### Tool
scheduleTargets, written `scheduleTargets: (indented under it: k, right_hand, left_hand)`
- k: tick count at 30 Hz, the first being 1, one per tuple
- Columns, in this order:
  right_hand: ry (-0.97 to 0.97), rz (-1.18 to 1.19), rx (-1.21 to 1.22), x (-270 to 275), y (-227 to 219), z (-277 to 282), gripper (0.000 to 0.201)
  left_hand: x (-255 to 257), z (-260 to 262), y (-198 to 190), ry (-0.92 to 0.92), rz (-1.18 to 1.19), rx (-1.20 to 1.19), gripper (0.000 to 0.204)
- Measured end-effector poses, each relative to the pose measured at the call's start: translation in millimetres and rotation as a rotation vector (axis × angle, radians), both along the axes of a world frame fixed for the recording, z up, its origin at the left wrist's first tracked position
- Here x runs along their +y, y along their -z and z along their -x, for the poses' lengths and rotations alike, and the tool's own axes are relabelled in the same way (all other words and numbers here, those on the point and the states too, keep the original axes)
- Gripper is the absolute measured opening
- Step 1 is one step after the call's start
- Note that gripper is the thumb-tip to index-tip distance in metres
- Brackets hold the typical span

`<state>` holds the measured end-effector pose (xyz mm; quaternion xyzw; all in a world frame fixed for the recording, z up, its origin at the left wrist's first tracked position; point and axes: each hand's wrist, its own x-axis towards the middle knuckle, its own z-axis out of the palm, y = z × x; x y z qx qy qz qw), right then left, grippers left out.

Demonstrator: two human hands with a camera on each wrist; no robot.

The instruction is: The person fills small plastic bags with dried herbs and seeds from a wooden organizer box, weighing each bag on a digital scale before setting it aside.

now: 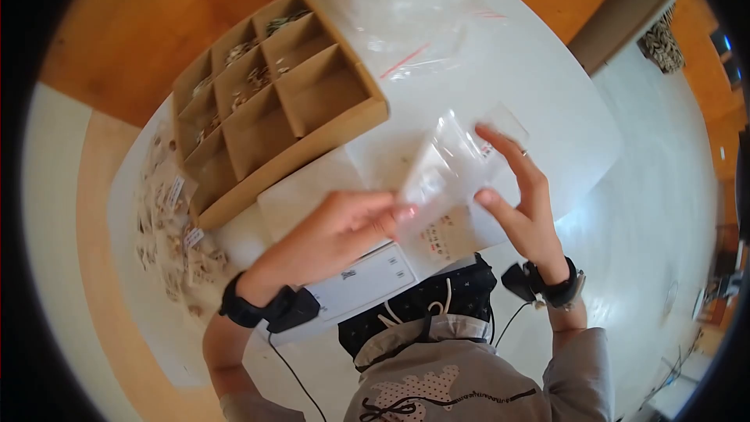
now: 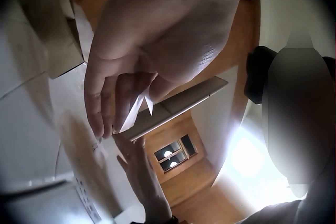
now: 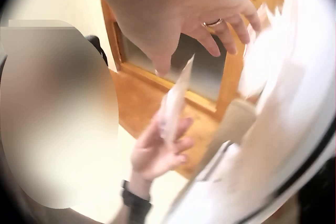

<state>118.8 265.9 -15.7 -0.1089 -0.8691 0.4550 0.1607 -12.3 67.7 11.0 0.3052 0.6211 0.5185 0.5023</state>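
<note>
In the head view, the left hand [image 1: 328, 230] pinches a clear plastic bag [image 1: 445, 168] by its left edge, between thumb and fingers. The bag is held up over the table, shiny and thin. Spread wide, the right hand [image 1: 527, 207] has its thumb and forefinger at the bag's right side, a ring on one finger. Seen from the right wrist, the right hand [image 3: 184, 14] has extended fingers and nothing in its grasp, above the bag [image 3: 178, 100]. Below the bag, red and dark print shows on a tan patch [image 1: 449, 238].
A cardboard box [image 1: 312, 147] with several compartments stands left of the hands, some holding small dried-looking pieces. Filled, labelled packets [image 1: 176, 242] lie along the table's left side. Clear bags [image 1: 391, 23] with red strips lie at the back. A white panel [image 1: 367, 285] lies near the lap.
</note>
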Motion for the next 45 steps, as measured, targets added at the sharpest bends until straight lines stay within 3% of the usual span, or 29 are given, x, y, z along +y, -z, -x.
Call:
scheduleTargets:
  k: [1, 2, 5, 6, 10, 12, 16, 19, 23, 26, 29, 32, 35, 39, 40, 43, 45]
  right_hand:
    - [-0.106, 0.238, 0.041, -10.5, -7.6, 4.9, 0.056]
    - [-0.079, 0.398, 0.034, -25.1, -10.1, 10.8, 0.042]
    - [-0.270, 0.335, -0.151, -39.7, -23.0, 33.6, 0.027]
    - [-0.342, 0.170, -0.021, -46.2, -23.8, 45.0, 0.016]
    - [-0.655, -0.088, 0.067, -72.0, -40.5, 86.8, 0.012]
    - [-0.692, -0.074, 0.066, -83.5, -53.5, 123.3, 0.013]
    - [-0.615, -0.418, 0.312, -91.3, -49.8, 226.6, 0.015]
    - [-0.731, -0.609, 0.109, -100.0, -39.1, 293.8, 0.023]
    - [-0.977, -0.682, -0.176, -125.2, -4.1, 346.1, 0.037]
    - [-0.918, -0.852, -0.326, -138.6, 2.5, 357.4, 0.042]
    - [-0.888, -0.815, -0.204, -134.5, -3.1, 345.7, 0.034]
    - [-0.935, -0.594, -0.268, -126.1, -1.8, 352.0, 0.026]
    - [-0.864, -0.425, -0.239, -116.8, -6.9, 350.0, 0.021]
    - [-0.786, -0.006, -0.271, -98.2, -20.1, 339.7, 0.023]
    - [-0.748, 0.005, -0.269, -92.7, -25.4, 333.5, 0.028]
    - [-0.672, 0.279, -0.228, -84.1, -42.9, 300.6, 0.033]
    - [-0.721, 0.423, -0.221, -75.4, -43.2, 283.1, 0.036]
  left_hand:
    - [-9.0, -4.2, 1.3, 0.012, -0.013, -0.049, 0.028]
    - [-18.5, -6.9, 1.5, 0.027, -0.027, -0.095, 0.030]
    - [-44.4, -13.1, -4.3, -0.058, -0.113, -0.037, 0.031]
    - [-53.8, -12.9, 2.5, -0.128, -0.173, -0.140, 0.030]
    - [-82.8, -1.8, 20.4, -0.267, -0.073, -0.005, 0.022]
    - [-92.7, 4.9, 35.7, -0.310, -0.107, -0.058, 0.021]
    - [-101.6, 12.3, 39.5, -0.449, -0.200, -0.173, 0.020]
    - [-108.2, 13.7, 38.5, -0.536, -0.220, -0.126, 0.022]
    - [-105.4, 15.4, 38.6, -0.601, -0.235, -0.280, 0.024]
    - [-106.0, 15.3, 48.3, -0.589, -0.222, -0.322, 0.024]
    - [-105.3, 15.3, 50.3, -0.597, -0.270, -0.352, 0.022]
    - [-104.8, 15.4, 51.8, -0.610, -0.278, -0.344, 0.020]
    - [-106.3, 14.3, 54.6, -0.662, -0.261, -0.321, 0.022]
    - [-104.7, 14.5, 54.6, -0.786, -0.228, -0.307, 0.024]
    - [-104.1, 14.2, 54.3, -0.808, -0.244, -0.299, 0.025]
    - [-104.9, 13.6, 49.9, -0.796, -0.211, -0.261, 0.024]
    - [-103.4, 11.1, 42.6, -0.804, -0.182, -0.265, 0.022]
